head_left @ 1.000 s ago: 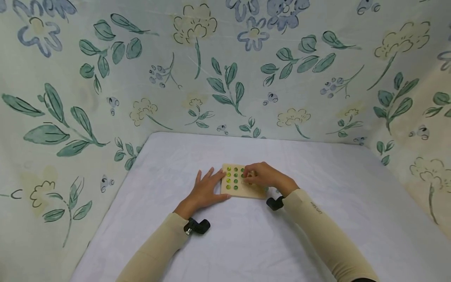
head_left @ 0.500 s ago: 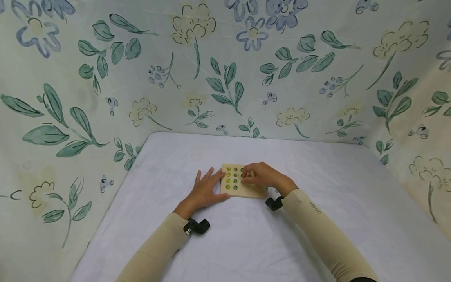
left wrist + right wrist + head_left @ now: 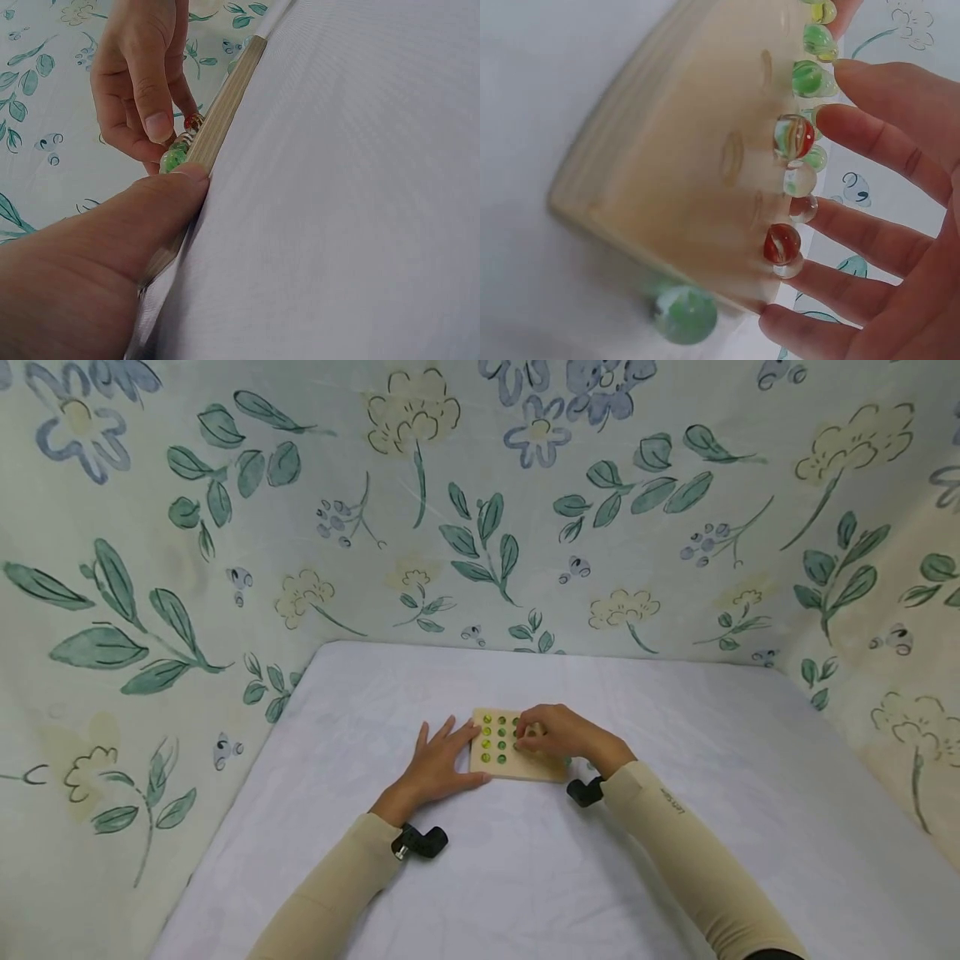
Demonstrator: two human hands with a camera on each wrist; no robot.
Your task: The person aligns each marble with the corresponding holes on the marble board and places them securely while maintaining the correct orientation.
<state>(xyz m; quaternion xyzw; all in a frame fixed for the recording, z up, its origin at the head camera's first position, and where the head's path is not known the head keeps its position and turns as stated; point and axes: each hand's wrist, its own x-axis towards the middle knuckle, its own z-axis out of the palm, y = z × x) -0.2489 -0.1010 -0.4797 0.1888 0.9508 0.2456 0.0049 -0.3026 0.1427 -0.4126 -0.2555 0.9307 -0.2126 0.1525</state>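
A pale wooden marble board (image 3: 525,770) lies on the white cloth, with rows of yellow-green and green marbles (image 3: 502,745) seated at its left. My left hand (image 3: 435,764) rests at its left end, fingers spread, thumb (image 3: 180,180) against the front edge. Over the middle is my right hand (image 3: 558,732), thumb and index fingertips pinching a green marble (image 3: 810,79) at the board's surface. Beyond that, in the right wrist view, sit a red-and-green swirled marble (image 3: 793,136), a whitish marble (image 3: 800,180) and a dark red marble (image 3: 782,244). Several holes nearby hold nothing.
A loose green marble (image 3: 686,315) lies on the cloth just off the board's right end. White cloth (image 3: 480,877) covers the table, and floral fabric (image 3: 480,510) hangs behind and at both sides. A black wrist camera (image 3: 585,792) sits below the right hand.
The right hand's thumb and index fingertips have shifted very slightly left and down over the third row of marbles. My left hand has kept its place on the board.
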